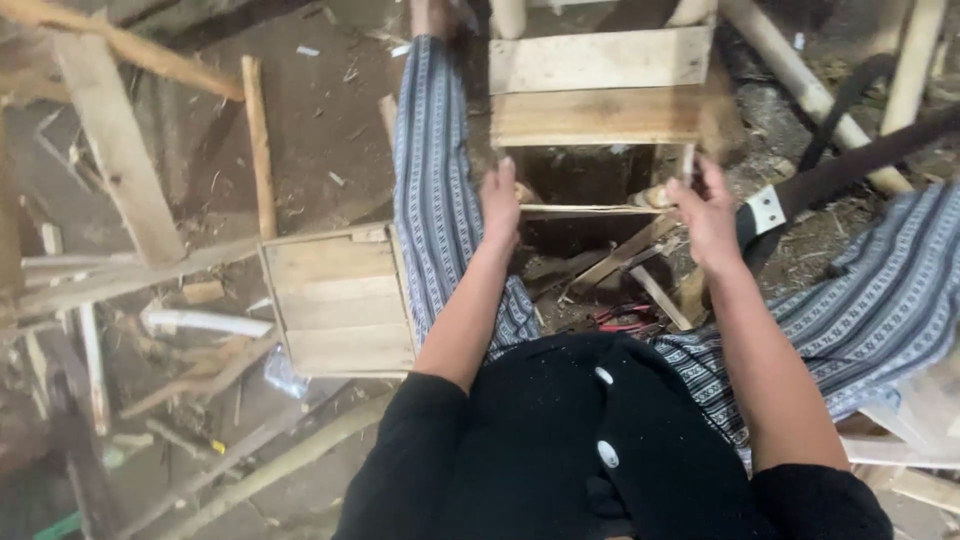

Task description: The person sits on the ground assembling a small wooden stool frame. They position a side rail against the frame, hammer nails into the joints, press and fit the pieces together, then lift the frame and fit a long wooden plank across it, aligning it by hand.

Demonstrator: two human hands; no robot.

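I sit on the ground with my legs apart, in blue patterned trousers and a black top. Between my legs stands a small wooden stool frame [598,115] with two planks nailed across its top. My left hand [499,203] and my right hand [704,213] hold the two ends of a thin wooden slat [585,210] level across the near side of the frame, below the planks. Each hand grips one end with the fingers curled round it.
A flat panel of nailed boards [338,300] lies by my left leg. Loose planks and sticks [110,150] litter the dirt floor on the left. Red-handled pliers [622,318] lie among scraps near my lap. A dark handle with a metal plate [800,190] lies at right.
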